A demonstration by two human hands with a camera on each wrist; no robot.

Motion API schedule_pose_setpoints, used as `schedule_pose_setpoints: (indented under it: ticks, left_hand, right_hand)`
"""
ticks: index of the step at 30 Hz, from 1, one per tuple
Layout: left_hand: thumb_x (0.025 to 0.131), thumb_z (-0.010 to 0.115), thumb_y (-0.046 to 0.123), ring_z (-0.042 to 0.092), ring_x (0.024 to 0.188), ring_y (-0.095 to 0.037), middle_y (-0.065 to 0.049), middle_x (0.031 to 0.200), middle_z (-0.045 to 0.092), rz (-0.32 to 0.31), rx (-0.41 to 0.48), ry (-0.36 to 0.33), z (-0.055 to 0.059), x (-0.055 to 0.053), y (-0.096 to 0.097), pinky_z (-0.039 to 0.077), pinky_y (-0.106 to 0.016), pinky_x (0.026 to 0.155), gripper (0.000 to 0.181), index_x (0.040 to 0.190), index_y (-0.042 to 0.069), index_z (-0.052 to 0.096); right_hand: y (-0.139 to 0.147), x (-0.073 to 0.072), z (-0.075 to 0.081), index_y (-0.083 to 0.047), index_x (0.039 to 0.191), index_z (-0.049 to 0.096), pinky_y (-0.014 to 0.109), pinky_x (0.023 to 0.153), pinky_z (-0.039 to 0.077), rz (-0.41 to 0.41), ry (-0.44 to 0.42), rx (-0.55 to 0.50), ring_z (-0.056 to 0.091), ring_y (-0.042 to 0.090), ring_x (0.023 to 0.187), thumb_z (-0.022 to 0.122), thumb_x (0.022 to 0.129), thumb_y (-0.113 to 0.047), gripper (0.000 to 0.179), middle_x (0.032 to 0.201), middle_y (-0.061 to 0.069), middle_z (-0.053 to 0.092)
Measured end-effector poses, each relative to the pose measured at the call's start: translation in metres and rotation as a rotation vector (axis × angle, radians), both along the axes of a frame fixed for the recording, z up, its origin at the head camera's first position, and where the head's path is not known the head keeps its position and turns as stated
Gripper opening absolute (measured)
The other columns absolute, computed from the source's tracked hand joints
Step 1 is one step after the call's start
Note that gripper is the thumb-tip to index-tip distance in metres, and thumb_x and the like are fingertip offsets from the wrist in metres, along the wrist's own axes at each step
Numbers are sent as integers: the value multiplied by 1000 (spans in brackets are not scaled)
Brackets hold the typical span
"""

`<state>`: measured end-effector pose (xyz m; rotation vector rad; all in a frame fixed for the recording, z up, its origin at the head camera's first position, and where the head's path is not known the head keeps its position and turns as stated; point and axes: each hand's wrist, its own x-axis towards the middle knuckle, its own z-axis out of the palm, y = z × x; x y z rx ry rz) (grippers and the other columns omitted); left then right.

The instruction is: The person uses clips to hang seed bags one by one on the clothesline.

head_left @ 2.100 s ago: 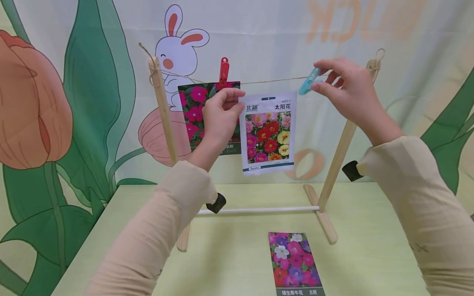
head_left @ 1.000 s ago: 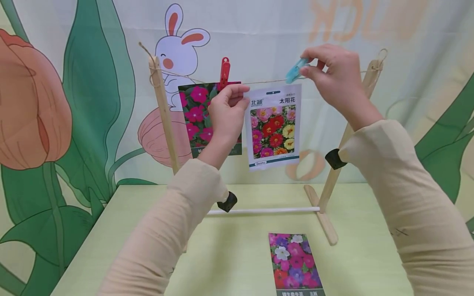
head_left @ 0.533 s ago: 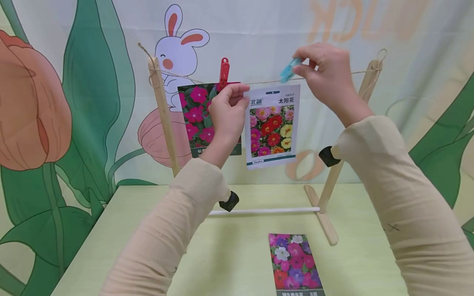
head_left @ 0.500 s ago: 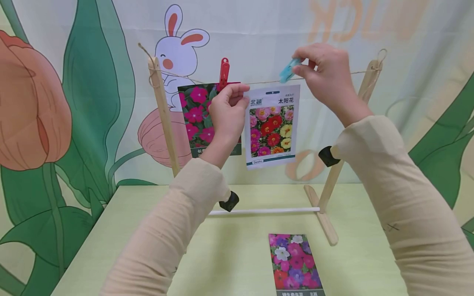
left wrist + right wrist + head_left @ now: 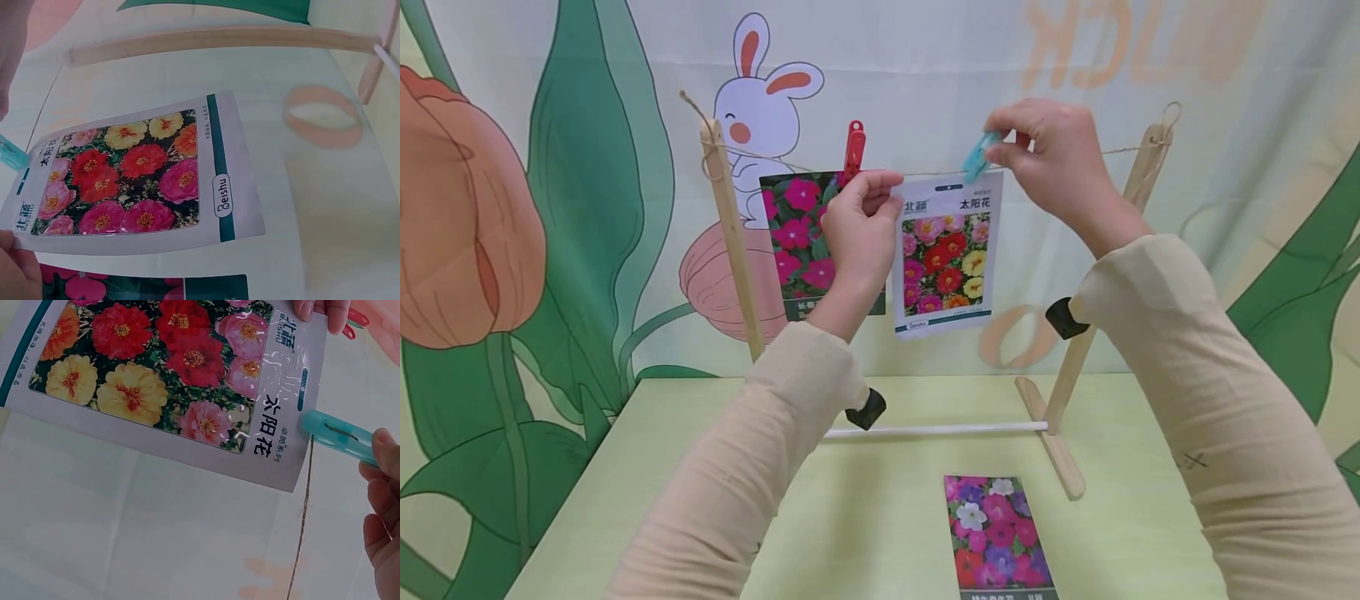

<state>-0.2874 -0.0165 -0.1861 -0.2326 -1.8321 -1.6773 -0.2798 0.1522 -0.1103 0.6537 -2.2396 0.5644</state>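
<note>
My left hand [image 5: 861, 227] pinches the upper left corner of a white seed packet [image 5: 946, 258] printed with red, pink and yellow flowers. The packet is held up just under a twine line [image 5: 303, 515]. Between thumb and fingers, my right hand [image 5: 1054, 162] pinches a light blue clothespin [image 5: 979, 158]. In the right wrist view the pin's tip sits over the twine and the packet's top edge, beside the hang slot. Left of it, a dark packet with magenta flowers [image 5: 799, 225] hangs from the line by a red clothespin [image 5: 854, 148], partly hidden by my left hand.
A wooden stand with a left post [image 5: 735, 242] and a right post [image 5: 1067, 375] carries the line. A white rod [image 5: 940, 429] runs low between the posts. On the green table [image 5: 662, 467] lies another flower packet [image 5: 997, 533]. A printed curtain [image 5: 925, 67] hangs behind.
My right hand has brought the blue clothespin leftward along the line, then down onto the packet's top edge. My left hand has shifted the white packet slightly right and up to the twine.
</note>
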Motion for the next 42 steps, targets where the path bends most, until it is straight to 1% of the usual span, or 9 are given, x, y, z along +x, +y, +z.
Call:
schedule_pose_setpoints:
  ticks: [9, 16, 20, 24, 28, 30, 34, 37, 42]
  left_hand:
    - [86, 55, 8, 59, 84, -13, -6, 95, 64, 4, -8, 5, 2, 0, 2, 47, -21, 73, 15, 98, 7, 63]
    - [86, 55, 9, 58, 85, -13, -5, 96, 63, 0, -9, -2, 2, 0, 3, 47, -21, 74, 16, 99, 8, 63]
    - [86, 54, 10, 58, 86, -12, -5, 98, 63, -2, -18, -1, 1, 1, 3, 47, -20, 75, 16, 100, 9, 63]
    - [87, 53, 9, 57, 88, -13, -5, 100, 63, -10, -27, 9, 1, 2, 3, 47, -19, 74, 17, 102, 8, 62]
    - [87, 54, 10, 56, 92, -11, -3, 103, 62, -3, -46, 21, 0, 3, 4, 46, -18, 75, 19, 105, 10, 60]
    - [86, 54, 10, 55, 94, -11, -2, 105, 60, 7, -56, 29, -1, 4, 4, 45, -18, 76, 21, 107, 10, 59]
    - [85, 55, 9, 51, 94, -12, -3, 106, 56, 37, -57, 72, -1, 7, 3, 45, -17, 77, 25, 110, 10, 57]
    - [84, 56, 7, 51, 91, -13, -4, 104, 56, 50, -53, 105, -1, 8, 1, 45, -17, 76, 26, 110, 9, 57]
    - [84, 57, 8, 53, 88, -14, -6, 102, 56, 41, -59, 119, -5, 8, -3, 47, -18, 77, 26, 109, 8, 57]
  right_hand:
    - [-1, 2, 2, -4, 92, 66, 25, 68, 33, -9, -61, 16, 46, 15, 76, 59, 84, -11, 13, 95, 8, 64]
    - [-2, 3, 3, -4, 95, 65, 26, 68, 33, -1, -95, 56, 46, 15, 77, 57, 85, -12, 15, 97, 9, 63]
    - [-1, 4, 5, -4, 103, 63, 28, 69, 33, 2, -133, 92, 47, 18, 80, 56, 86, -14, 21, 102, 9, 61]
    - [1, 4, 5, -5, 113, 58, 31, 73, 35, 3, -181, 114, 48, 21, 86, 55, 87, -17, 30, 107, 10, 59]
    - [5, 2, 2, -10, 125, 50, 34, 76, 37, 13, -212, 88, 50, 23, 93, 54, 87, -22, 40, 113, 11, 56]
    - [6, 1, 0, -13, 130, 44, 34, 75, 37, 14, -222, 66, 48, 23, 96, 54, 87, -23, 46, 117, 10, 54]
    - [10, 0, -5, -17, 134, 38, 33, 72, 37, 10, -208, 39, 47, 22, 97, 56, 85, -24, 53, 124, 9, 51]
    - [14, 1, -8, -15, 133, 40, 33, 71, 37, 16, -174, 43, 48, 23, 95, 58, 85, -23, 52, 124, 10, 50]
    - [20, 3, -14, -12, 130, 44, 33, 69, 37, 37, -134, 53, 50, 23, 91, 58, 84, -19, 49, 120, 12, 51]
